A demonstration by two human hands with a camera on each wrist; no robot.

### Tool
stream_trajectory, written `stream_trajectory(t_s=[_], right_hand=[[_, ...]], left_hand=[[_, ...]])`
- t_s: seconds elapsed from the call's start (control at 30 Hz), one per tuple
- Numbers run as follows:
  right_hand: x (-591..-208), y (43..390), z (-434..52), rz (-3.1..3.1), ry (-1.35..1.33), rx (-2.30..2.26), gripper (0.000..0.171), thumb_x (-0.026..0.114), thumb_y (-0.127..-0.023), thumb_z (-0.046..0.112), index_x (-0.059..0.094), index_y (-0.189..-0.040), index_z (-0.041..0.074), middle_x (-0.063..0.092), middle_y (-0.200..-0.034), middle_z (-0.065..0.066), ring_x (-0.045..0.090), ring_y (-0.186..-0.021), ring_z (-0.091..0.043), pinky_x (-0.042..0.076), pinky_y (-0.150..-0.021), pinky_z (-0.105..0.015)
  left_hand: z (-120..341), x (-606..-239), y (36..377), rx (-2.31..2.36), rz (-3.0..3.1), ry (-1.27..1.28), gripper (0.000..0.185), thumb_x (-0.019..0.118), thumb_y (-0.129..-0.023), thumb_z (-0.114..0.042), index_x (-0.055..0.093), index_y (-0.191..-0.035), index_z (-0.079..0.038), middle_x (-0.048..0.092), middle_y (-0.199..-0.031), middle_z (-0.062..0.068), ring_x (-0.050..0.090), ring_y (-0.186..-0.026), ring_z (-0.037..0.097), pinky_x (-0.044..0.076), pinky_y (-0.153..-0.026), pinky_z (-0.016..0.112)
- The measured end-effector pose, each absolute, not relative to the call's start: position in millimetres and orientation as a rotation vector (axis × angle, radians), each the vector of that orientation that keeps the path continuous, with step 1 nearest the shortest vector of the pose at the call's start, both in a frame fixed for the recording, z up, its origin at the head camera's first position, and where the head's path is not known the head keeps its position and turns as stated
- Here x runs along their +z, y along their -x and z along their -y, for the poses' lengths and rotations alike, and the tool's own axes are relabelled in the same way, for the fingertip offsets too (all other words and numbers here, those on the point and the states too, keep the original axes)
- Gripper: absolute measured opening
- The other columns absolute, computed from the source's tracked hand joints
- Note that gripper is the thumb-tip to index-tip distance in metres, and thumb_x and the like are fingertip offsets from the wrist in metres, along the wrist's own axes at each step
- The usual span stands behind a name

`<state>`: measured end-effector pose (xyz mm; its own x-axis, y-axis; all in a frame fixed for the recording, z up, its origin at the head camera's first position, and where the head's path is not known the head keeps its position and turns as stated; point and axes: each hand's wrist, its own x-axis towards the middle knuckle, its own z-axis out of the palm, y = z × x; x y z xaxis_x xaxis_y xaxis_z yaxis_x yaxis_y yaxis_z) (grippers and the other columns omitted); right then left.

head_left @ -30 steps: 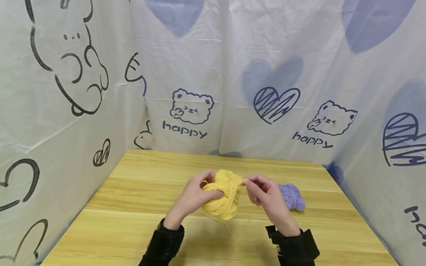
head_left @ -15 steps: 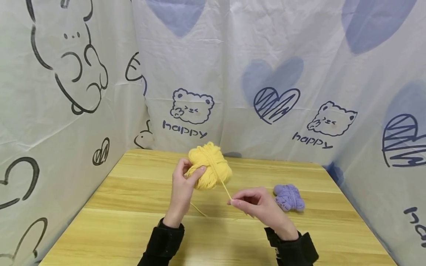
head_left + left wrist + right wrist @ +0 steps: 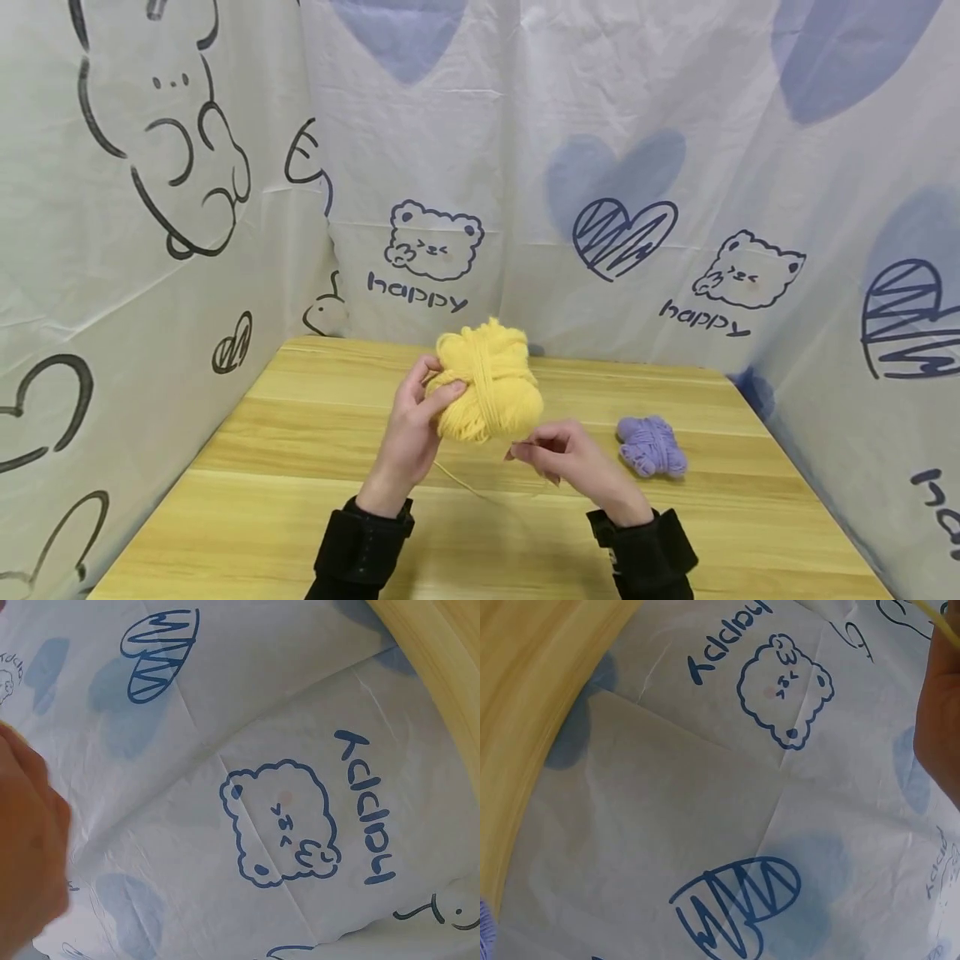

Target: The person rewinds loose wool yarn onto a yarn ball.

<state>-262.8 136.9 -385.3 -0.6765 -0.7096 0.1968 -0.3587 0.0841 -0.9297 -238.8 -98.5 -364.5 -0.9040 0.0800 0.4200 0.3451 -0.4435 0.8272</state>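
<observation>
In the head view a yellow yarn skein (image 3: 491,383), banded round its middle by strands of its own yarn, is held up above the table. My left hand (image 3: 408,433) grips its left side, thumb across the front and fingers behind. Just below the skein's lower right corner, my right hand (image 3: 570,462) pinches the yarn strand between thumb and fingertips. A loose yellow tail (image 3: 461,482) trails down under the skein. The left wrist view shows only part of the left hand (image 3: 30,847) at its edge; the right wrist view shows part of the right hand (image 3: 941,712).
A purple yarn skein (image 3: 652,447) lies on the wooden table (image 3: 300,433), right of my right hand. White cloth with printed bears and hearts (image 3: 525,275) hangs round the table's back and both sides.
The yellow skein has risen and turned so its wound band faces me. My right hand has moved down, drawn a strand out to the lower right, then come back close under the skein.
</observation>
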Motion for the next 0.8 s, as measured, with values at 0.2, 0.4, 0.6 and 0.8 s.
stream_trajectory(t_s=[0.2,0.4,0.6,0.8], right_hand=[[-386,264,-142,-2.035,1.030,-1.776,0.019,0.046,-0.098,0.003,0.062,-0.093,0.012,0.054,-0.072,0.006,0.048,-0.058,-0.006,0.047,-0.053,-0.022],[-380,261,-144,-2.042,0.949,-1.856,0.015,0.050,-0.100,0.019,0.061,-0.094,0.012,0.056,-0.082,0.006,0.052,-0.072,-0.003,0.048,-0.063,-0.020],[-375,255,-147,-2.151,0.866,-1.962,0.014,0.051,-0.100,0.017,0.059,-0.095,0.007,0.044,-0.068,0.005,0.034,-0.055,-0.015,0.029,-0.047,-0.031],[-368,248,-146,-2.146,1.004,-1.976,0.016,0.053,-0.098,0.009,0.064,-0.101,-0.002,0.047,-0.065,0.004,0.035,-0.053,-0.015,0.031,-0.045,-0.031]], left_hand=[[100,-367,235,-2.319,1.829,1.066,0.025,0.056,-0.086,0.002,0.054,-0.107,-0.010,0.060,-0.107,0.002,0.063,-0.090,0.011,0.059,-0.072,0.029],[98,-370,234,-2.029,2.157,1.283,0.024,0.068,-0.080,-0.010,0.056,-0.100,-0.005,0.058,-0.098,0.003,0.062,-0.093,0.013,0.056,-0.075,0.028],[97,-375,238,-1.821,2.339,1.112,0.023,0.073,-0.076,-0.014,0.057,-0.093,-0.012,0.060,-0.091,0.005,0.061,-0.083,0.009,0.054,-0.072,0.025],[100,-375,242,-1.782,2.216,0.637,0.026,0.076,-0.078,-0.015,0.053,-0.091,-0.013,0.057,-0.095,0.007,0.061,-0.083,0.016,0.055,-0.068,0.027]])
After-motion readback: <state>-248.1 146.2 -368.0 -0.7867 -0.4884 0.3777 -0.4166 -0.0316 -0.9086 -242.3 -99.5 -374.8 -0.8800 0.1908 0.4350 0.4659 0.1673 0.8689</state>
